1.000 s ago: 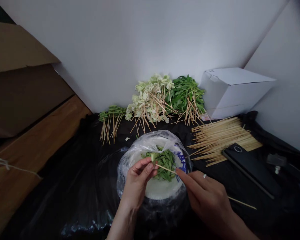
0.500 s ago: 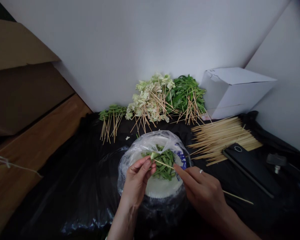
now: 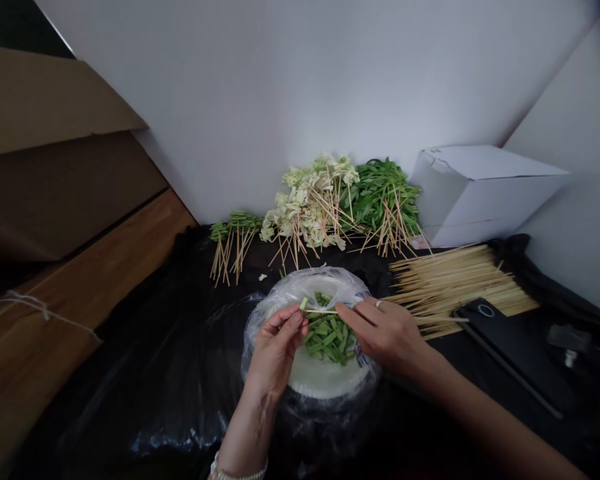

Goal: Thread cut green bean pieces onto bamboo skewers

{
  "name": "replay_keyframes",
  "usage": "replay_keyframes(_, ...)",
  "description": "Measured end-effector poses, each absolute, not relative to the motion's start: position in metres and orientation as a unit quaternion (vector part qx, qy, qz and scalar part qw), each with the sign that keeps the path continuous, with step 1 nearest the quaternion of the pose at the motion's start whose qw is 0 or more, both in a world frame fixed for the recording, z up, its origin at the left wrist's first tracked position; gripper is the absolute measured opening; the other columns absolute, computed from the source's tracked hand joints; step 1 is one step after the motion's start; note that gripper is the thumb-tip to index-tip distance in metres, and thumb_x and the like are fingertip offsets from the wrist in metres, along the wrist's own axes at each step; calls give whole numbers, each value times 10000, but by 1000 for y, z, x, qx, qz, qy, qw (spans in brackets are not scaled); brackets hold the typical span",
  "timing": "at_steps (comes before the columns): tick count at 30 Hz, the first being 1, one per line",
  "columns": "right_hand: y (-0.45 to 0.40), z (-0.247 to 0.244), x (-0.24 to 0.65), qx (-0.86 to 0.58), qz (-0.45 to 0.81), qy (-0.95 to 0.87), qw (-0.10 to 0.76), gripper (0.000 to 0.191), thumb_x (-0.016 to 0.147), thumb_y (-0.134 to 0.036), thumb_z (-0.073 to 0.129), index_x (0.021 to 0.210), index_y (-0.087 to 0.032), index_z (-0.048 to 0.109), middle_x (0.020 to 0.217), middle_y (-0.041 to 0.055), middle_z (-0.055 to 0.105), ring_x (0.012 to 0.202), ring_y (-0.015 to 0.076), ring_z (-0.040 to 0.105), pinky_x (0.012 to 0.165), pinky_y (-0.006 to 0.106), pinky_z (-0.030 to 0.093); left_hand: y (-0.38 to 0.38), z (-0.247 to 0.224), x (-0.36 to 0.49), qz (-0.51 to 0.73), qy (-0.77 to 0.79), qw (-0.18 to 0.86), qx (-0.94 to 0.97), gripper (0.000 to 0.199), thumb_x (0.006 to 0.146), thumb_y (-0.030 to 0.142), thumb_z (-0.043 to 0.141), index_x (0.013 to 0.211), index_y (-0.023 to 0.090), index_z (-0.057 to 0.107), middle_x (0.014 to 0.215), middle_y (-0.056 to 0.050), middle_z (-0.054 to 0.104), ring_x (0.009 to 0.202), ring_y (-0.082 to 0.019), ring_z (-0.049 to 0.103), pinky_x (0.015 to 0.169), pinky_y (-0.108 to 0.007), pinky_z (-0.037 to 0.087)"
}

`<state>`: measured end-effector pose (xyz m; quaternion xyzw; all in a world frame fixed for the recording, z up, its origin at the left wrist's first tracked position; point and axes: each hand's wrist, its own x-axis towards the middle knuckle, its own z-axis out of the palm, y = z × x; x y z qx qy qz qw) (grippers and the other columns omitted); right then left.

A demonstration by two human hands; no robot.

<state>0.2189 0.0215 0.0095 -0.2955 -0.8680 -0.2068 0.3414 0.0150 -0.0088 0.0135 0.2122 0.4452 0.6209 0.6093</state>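
Observation:
Between the fingertips of my left hand [image 3: 275,350] is a short green bean piece [image 3: 303,304], its pale end sticking up. My right hand [image 3: 387,333], with a ring on one finger, grips a thin bamboo skewer [image 3: 323,311]. The skewer lies almost level, its tip at the bean piece and its other end showing past my right hand. Whether the tip has gone into the bean is too small to tell. Both hands are above a round white dish [image 3: 320,385] covered in a clear plastic bag. Cut green bean pieces [image 3: 330,341] lie piled in it.
Along the wall lie skewered beans [image 3: 237,223], skewered pale cabbage-like leaves [image 3: 305,207] and skewered leafy greens [image 3: 387,193]. A white box [image 3: 500,200] stands behind loose skewers [image 3: 460,280] and a black phone [image 3: 510,353]. Black plastic sheeting [image 3: 180,360] covers the surface. A cardboard box [image 3: 60,187] is at left.
My right hand has risen, bringing the skewer from a downward slant to nearly level. My left hand still pinches the bean piece, now turned more upright. The whole view has shifted slightly.

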Motion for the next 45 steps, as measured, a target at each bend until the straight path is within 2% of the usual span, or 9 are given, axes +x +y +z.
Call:
replay_keyframes(6, 41, 3, 213, -246, -228, -868, 367, 293, 891, -61, 474, 1092, -97, 683, 675, 18, 567, 606, 136, 449, 569, 321, 304, -10, 12, 13, 641, 452, 581, 217, 302, 536, 251, 940, 783, 157, 795, 758, 4, 742, 692, -69, 653, 662, -133, 546)
replay_keyframes(24, 37, -14, 216, -268, -211, -865, 368, 263, 934, -103, 461, 1096, -104, 668, 670, 8, 572, 584, 127, 459, 556, 309, 317, 1, 1, 33, 580, 456, 634, 230, 261, 535, 220, 936, 721, 150, 767, 751, 13, 705, 619, -50, 594, 631, -152, 514)
replay_keyframes(26, 39, -13, 217, -272, -207, -867, 363, 267, 930, -104, 464, 1101, -108, 669, 680, 11, 576, 599, 128, 468, 566, 309, 323, 1, 2, 32, 568, 460, 637, 246, 259, 558, 213, 923, 757, 152, 768, 773, 0, 709, 660, -72, 613, 660, -172, 520)
replay_keyframes(29, 44, -12, 221, -298, -192, -871, 341, 241, 927, -126, 493, 1074, -129, 683, 689, 20, 579, 660, 145, 498, 606, 307, 342, 1, 3, 27, 557, 471, 624, 280, 380, 618, 207, 884, 978, 185, 763, 929, -35, 722, 840, -147, 666, 755, -233, 538)
replay_keyframes(32, 51, -12, 227, -358, -187, -862, 308, 214, 905, -109, 524, 1028, -137, 696, 700, 37, 588, 720, 171, 507, 643, 309, 350, 1, 3, 21, 576, 502, 564, 315, 412, 698, 235, 818, 1098, 230, 721, 1109, -59, 698, 968, -201, 670, 818, -300, 542)
replay_keyframes(34, 54, -13, 230, -397, -190, -849, 292, 199, 885, -96, 549, 1010, -136, 699, 708, 47, 598, 739, 186, 503, 646, 313, 346, 0, 2, 18, 552, 539, 502, 392, 296, 753, 243, 753, 1048, 223, 733, 1076, -74, 710, 925, -216, 676, 811, -333, 538)
replay_keyframes(37, 56, -14, 231, -405, -181, -844, 300, 186, 896, -117, 547, 1006, -144, 694, 711, 49, 606, 746, 191, 500, 649, 311, 347, -5, 2, 15, 442, 578, 364, 582, 133, 786, 188, 667, 871, 226, 762, 862, -61, 716, 817, -229, 657, 793, -357, 507)
replay_keyframes(39, 54, -12, 231, -380, -167, -854, 314, 179, 917, -133, 522, 965, -156, 692, 700, 39, 598, 730, 179, 496, 651, 305, 344, -8, 2, 14, 364, 581, 281, 671, 143, 778, 148, 640, 766, 236, 752, 772, -46, 686, 767, -227, 637, 760, -346, 488)
replay_keyframes(45, 48, -8, 226, -323, -140, -872, 341, 187, 921, -146, 514, 812, -166, 665, 657, 15, 562, 674, 150, 485, 646, 297, 341, -15, 0, 18, 125, 624, 151, 757, 145, 750, 136, 652, 818, 225, 744, 867, -87, 697, 854, -288, 649, 742, -360, 479)
